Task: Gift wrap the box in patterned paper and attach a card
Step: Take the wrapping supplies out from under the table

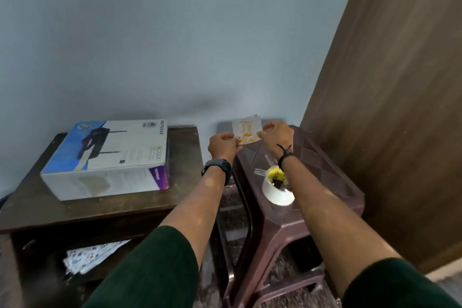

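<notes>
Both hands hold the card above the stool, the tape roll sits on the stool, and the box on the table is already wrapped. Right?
Not quite: in the head view the box is unwrapped, its printed carton showing. The rest holds.

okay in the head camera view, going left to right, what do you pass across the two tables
Patterned paper on the lower shelf → box on the wooden table → left hand → card → right hand above the plastic stool
</notes>
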